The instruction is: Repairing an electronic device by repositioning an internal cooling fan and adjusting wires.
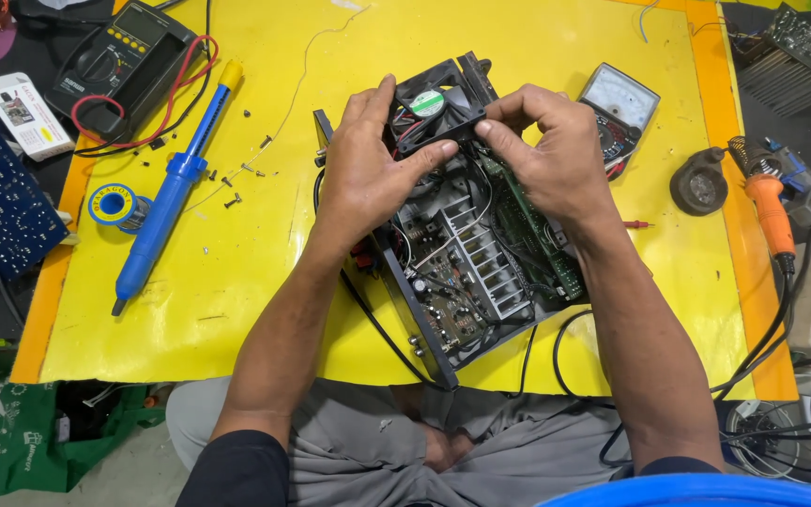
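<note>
A black cooling fan (436, 103), square-framed with a round green-and-white label at its hub, sits at the far end of an opened black electronics chassis (452, 272) lying on a yellow mat (237, 272). Inside the chassis, a finned silver heat sink (490, 268) lies between green circuit boards crowded with small parts and thin wires.

The left hand (368, 169) is curled around the fan's left side, thumb pressed on its near edge and fingers reaching over its far rim. The right hand (556, 155) pinches the fan's near right edge between thumb and forefinger, the other fingers folded. Both hands are grasping the fan.

At the far left, a small white box (25, 115) with a red stripe and a picture on its face lies beside a dark digital multimeter (119, 61). Near them, a round blue-and-yellow solder spool (110, 205) lies touching a long blue desoldering pump (169, 188). An analogue meter (619, 108) with a pale dial lies just right of the right hand.
</note>
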